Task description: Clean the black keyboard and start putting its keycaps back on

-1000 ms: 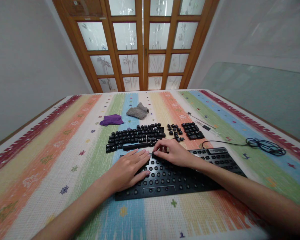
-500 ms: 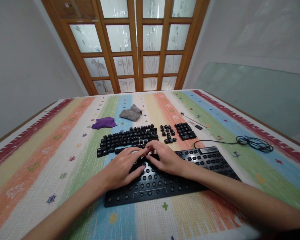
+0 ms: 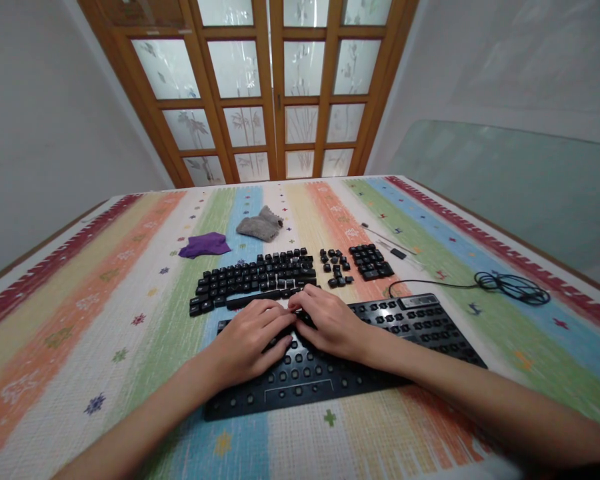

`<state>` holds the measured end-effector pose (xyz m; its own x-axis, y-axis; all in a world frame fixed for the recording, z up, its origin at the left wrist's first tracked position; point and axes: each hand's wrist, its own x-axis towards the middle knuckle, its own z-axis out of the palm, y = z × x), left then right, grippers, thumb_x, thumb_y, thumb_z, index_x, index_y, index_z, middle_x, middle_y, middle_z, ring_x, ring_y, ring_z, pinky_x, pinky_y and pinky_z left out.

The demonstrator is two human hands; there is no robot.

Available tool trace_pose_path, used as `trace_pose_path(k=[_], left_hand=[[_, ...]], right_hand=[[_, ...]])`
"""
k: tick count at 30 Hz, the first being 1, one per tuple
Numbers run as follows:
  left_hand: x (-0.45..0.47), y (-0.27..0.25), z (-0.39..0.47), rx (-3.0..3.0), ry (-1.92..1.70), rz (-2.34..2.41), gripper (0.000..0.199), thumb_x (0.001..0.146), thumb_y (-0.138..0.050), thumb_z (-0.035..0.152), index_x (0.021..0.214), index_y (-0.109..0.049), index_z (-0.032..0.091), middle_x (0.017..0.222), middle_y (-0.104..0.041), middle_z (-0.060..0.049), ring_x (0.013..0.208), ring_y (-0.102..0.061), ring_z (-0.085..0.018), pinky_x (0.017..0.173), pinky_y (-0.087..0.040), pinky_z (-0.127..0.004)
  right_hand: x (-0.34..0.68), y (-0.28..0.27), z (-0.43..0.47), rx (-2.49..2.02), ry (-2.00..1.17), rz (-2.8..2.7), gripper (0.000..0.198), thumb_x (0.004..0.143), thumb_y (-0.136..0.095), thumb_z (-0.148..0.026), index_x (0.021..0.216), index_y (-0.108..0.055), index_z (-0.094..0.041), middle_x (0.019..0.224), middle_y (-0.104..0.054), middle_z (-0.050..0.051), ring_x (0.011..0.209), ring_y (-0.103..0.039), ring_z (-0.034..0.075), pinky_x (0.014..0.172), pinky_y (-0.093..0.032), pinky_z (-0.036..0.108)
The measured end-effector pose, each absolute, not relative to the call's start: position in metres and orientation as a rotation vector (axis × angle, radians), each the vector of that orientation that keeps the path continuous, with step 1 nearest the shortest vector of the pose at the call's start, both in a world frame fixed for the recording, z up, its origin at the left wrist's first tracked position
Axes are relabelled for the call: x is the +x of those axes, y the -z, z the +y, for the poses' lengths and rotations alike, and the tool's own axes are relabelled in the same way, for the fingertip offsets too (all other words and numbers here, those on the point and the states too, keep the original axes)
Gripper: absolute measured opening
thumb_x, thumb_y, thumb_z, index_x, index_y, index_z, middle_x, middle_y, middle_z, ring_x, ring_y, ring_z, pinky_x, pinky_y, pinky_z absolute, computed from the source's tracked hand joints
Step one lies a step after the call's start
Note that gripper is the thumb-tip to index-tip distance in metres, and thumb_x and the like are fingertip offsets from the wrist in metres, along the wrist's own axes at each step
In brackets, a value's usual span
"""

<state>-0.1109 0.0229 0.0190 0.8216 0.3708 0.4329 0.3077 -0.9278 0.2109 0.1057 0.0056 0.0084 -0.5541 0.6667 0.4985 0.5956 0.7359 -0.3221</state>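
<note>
A black keyboard base [image 3: 310, 383], its keycaps off and its round key posts bare, lies in front of me. Both my hands rest over its upper left part, fingertips meeting near the middle. My left hand [image 3: 255, 337] is closed, its fingers bent and the thumb drawn in towards them. Thumb and fingers of my right hand [image 3: 330, 323] are pinched together right beside the left fingertips. Whatever sits between the fingertips is hidden or too small to name. Just behind the hands, loose black keycaps [image 3: 245, 277] stand in rows.
Smaller groups of keycaps, a scattered one [image 3: 334, 260] and a number block [image 3: 369, 261], lie further right. Beyond are a purple cloth [image 3: 204, 245], a grey cloth [image 3: 260, 225], a thin rod [image 3: 387, 238] and a small black piece [image 3: 398, 253]. The coiled cable [image 3: 513, 288] lies at right.
Both hands stay together over the same part of the keyboard base. My right fingers have shifted slightly and the left fingers are a little more bent. The view has moved a little.
</note>
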Motion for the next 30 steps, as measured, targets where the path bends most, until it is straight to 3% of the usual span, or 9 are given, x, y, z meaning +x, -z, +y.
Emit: trace_pose_path(k=[17,30], left_hand=[[-0.1198,-0.0109,0.0200,2.962,-0.658,0.677,0.044,0.097,-0.056,0.039,0.133,-0.054,0.015,0.124,-0.061,-0.013,0.115,-0.055,-0.030,0.096,-0.051,-0.050],[-0.1192,-0.0136,0.0197,2.940,-0.655,0.655,0.044,0.097,-0.056,0.039,0.135,-0.053,0.017,0.122,-0.062,-0.012,0.113,-0.056,-0.029,0.094,-0.051,-0.048]], right_hand=[[0.1065,-0.0123,0.0065,-0.954,-0.138,-2.357,0.008,0.095,-0.047,-0.017,0.093,-0.055,-0.017,0.083,-0.060,0.008,0.079,-0.054,0.020,0.069,-0.046,0.031],[0.1067,-0.0087,0.0063,-0.964,-0.177,-2.340,0.010,0.093,-0.048,-0.016,0.089,-0.058,-0.017,0.082,-0.062,0.007,0.080,-0.055,0.020,0.070,-0.047,0.032]])
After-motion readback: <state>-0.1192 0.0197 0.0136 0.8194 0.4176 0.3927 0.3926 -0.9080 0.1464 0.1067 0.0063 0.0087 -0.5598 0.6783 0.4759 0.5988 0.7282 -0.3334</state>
